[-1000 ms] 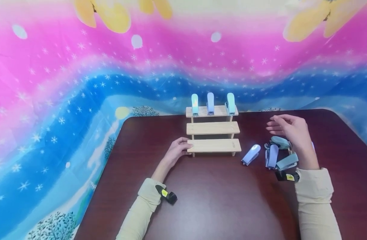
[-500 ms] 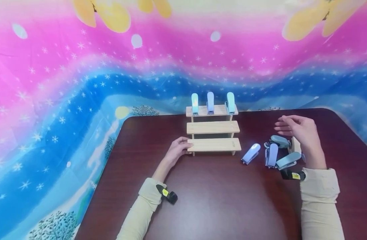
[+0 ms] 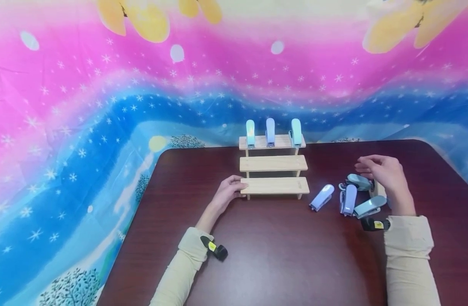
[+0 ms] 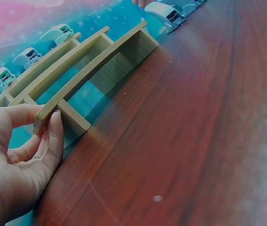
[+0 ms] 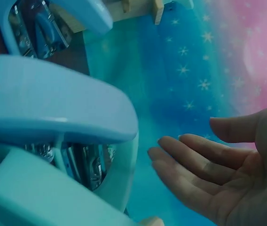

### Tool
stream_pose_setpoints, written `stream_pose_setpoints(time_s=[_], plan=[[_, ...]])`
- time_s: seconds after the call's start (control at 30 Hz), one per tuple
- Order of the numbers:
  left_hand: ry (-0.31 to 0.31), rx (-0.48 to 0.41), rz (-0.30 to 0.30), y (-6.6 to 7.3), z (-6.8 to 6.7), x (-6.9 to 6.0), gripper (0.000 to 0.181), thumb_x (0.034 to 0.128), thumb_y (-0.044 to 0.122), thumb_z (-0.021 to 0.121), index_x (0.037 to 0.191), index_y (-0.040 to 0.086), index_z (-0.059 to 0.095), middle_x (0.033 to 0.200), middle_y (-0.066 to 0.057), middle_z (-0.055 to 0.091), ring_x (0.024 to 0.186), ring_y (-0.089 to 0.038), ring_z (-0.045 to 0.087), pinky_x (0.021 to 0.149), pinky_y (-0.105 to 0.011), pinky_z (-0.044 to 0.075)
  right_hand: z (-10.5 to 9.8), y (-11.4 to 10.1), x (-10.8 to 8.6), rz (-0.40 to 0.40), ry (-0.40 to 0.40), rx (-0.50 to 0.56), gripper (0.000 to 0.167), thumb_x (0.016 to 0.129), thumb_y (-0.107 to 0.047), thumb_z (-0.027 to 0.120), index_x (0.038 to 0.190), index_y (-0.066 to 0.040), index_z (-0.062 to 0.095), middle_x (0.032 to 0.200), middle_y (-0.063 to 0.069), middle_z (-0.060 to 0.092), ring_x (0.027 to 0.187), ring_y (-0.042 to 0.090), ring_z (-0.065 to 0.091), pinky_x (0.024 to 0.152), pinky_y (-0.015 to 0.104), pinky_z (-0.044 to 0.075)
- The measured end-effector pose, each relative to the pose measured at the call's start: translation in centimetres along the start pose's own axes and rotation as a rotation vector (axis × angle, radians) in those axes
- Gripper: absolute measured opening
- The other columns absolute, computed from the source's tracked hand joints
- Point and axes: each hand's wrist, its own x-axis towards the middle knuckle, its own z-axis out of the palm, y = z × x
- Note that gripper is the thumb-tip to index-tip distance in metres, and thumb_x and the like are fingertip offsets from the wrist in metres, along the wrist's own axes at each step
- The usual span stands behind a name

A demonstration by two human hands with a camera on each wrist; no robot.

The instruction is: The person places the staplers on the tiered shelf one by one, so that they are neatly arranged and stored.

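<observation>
My left hand (image 3: 227,193) pinches the left end of the lowest board of a three-step wooden rack (image 3: 274,185); in the left wrist view the thumb and fingers of that hand (image 4: 25,155) grip the board's end (image 4: 42,117). My right hand (image 3: 387,174), fingers relaxed and holding nothing, hovers over the right side of a group of staplers. That group has a grey-green stapler (image 3: 358,182), a purple one (image 3: 348,199) and a teal one (image 3: 370,206). In the right wrist view the hand (image 5: 218,174) has its fingers apart from a blue-looking stapler (image 5: 58,101).
Three staplers stand on the top step: a mint one (image 3: 250,132), a purple one (image 3: 270,131) and another mint one (image 3: 296,132). A lone lavender stapler (image 3: 322,198) lies right of the rack. Patterned cloth (image 3: 226,85) hangs behind the dark table (image 3: 280,255). A cream-coloured object (image 3: 378,191) is partly hidden.
My right hand has shifted right, then lowered slightly, uncovering more of the cream-coloured object. My left hand keeps its place on the rack.
</observation>
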Motion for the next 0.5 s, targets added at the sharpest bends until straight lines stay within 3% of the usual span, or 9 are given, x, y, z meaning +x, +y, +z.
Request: stream_pose_setpoints(time_s=[0.1, 0.17, 0.23, 0.33, 0.43, 0.5], plan=[[-0.004, -0.001, 0.002, -0.1, 0.0, 0.0, 0.028, 0.0925, -0.002, 0.069, 0.118, -0.005, 0.057, 0.096, -0.008, 0.069, 0.080, -0.015, 0.067, 0.068, -0.025, 0.059, 0.0, 0.3, 0.1, 0.004, -0.031, -0.049, 0.062, 0.110, -0.042, 0.044, 0.142, 0.010, 0.051, 0.121, 0.022, 0.071, 0.085, -0.003, 0.067, 0.092, 0.038, 0.057], [-0.001, -0.002, 0.004, -0.1, 0.0, 0.0, 0.028, 0.0924, -0.001, 0.069, 0.118, -0.005, 0.057, 0.096, -0.009, 0.069, 0.080, -0.015, 0.067, 0.068, -0.025, 0.059, 0.1, 0.5, 0.3, 0.006, -0.054, -0.067, 0.062, 0.111, -0.041, 0.042, 0.143, 0.011, 0.049, 0.130, 0.030, 0.064, 0.092, 0.006, 0.070, 0.097, 0.049, 0.055], [0.000, -0.001, 0.009, 0.0, -0.1, 0.0, 0.028, 0.0926, 0.000, 0.069, 0.118, -0.006, 0.057, 0.096, -0.009, 0.069, 0.080, -0.016, 0.067, 0.069, -0.026, 0.059, 0.1, 0.7, 0.5, 0.012, -0.084, -0.076, 0.063, 0.111, -0.040, 0.042, 0.145, 0.012, 0.047, 0.135, 0.035, 0.059, 0.105, 0.022, 0.069, 0.098, 0.052, 0.053], [-0.002, 0.000, 0.014, 0.0, -0.1, 0.1, 0.028, 0.0928, 0.001, 0.069, 0.117, -0.005, 0.058, 0.097, -0.010, 0.069, 0.081, -0.016, 0.066, 0.069, -0.026, 0.059, 0.0, 1.0, 0.5, 0.012, -0.140, -0.114, 0.062, 0.111, -0.039, 0.039, 0.146, 0.013, 0.044, 0.142, 0.040, 0.048, 0.126, 0.051, 0.049, 0.101, 0.067, 0.044], [-0.006, 0.001, 0.013, 0.0, 0.0, 0.0, 0.029, 0.0927, 0.001, 0.069, 0.118, -0.006, 0.057, 0.097, -0.010, 0.069, 0.081, -0.016, 0.066, 0.069, -0.025, 0.059, 0.0, 1.4, 0.4, -0.008, -0.212, -0.166, 0.055, 0.112, -0.031, 0.039, 0.146, 0.013, 0.042, 0.143, 0.041, 0.042, 0.126, 0.056, 0.040, 0.096, 0.070, 0.043], [-0.009, 0.004, 0.008, 0.0, 0.0, 0.0, 0.030, 0.0926, 0.000, 0.069, 0.119, -0.006, 0.057, 0.097, -0.010, 0.069, 0.081, -0.016, 0.066, 0.069, -0.025, 0.059, 0.0, 1.6, 0.3, -0.028, -0.247, -0.214, 0.052, 0.111, -0.027, 0.042, 0.145, 0.012, 0.043, 0.141, 0.040, 0.042, 0.121, 0.054, 0.043, 0.091, 0.067, 0.048]])
